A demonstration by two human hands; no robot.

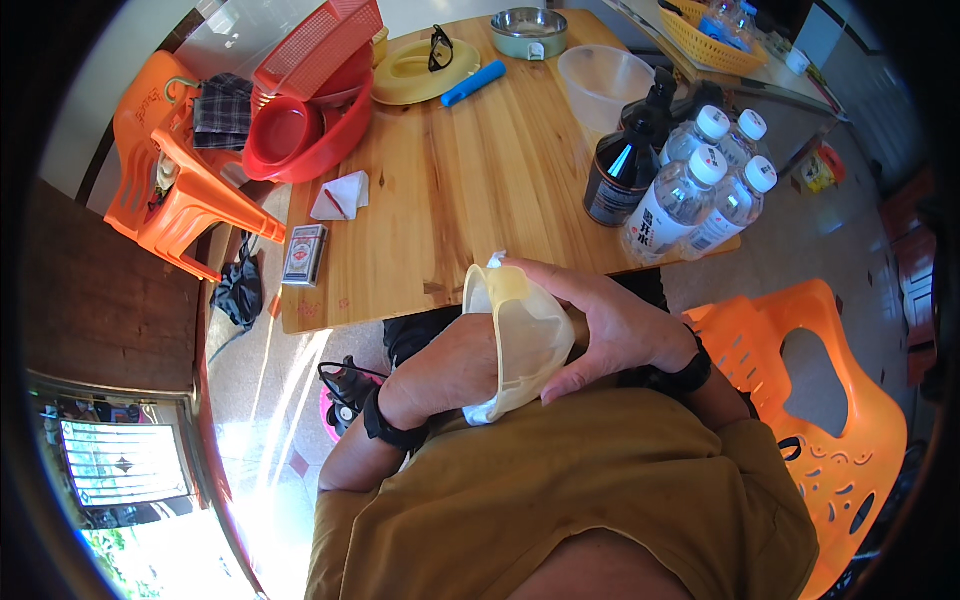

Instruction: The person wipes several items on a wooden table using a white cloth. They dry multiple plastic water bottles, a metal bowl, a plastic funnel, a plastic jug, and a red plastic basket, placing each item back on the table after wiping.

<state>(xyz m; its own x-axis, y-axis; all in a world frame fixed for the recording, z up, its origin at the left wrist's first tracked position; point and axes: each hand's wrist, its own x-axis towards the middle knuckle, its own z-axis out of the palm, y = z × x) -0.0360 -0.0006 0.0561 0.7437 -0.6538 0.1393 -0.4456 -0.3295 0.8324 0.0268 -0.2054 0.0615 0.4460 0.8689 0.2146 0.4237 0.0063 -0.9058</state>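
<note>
A translucent yellowish plastic container (536, 330) is tilted on its side at the table's near edge, its mouth facing left. My right hand (600, 322) grips it from outside, with the thumb and fingers spread around its wall. Into the mouth reaches my left hand (465, 360); its fingers are hidden behind the wall, so what they hold cannot be told. White cloth or tissue (478, 414) pokes out at the lower rim below my left hand. Another white bit (496, 259) shows at the upper rim near my right fingertips. Both wrists wear black bands.
On the wooden table (450, 180) are a playing-card box (304, 255), a folded tissue (341, 196), red plastic basins (307, 142), a yellow lid (420, 71) with sunglasses, a blue-handled tool (474, 84), a steel-lined bowl (529, 31), a clear tub (604, 86), a black pump bottle (622, 176) and water bottles (667, 206). Orange chairs (840, 420) flank it.
</note>
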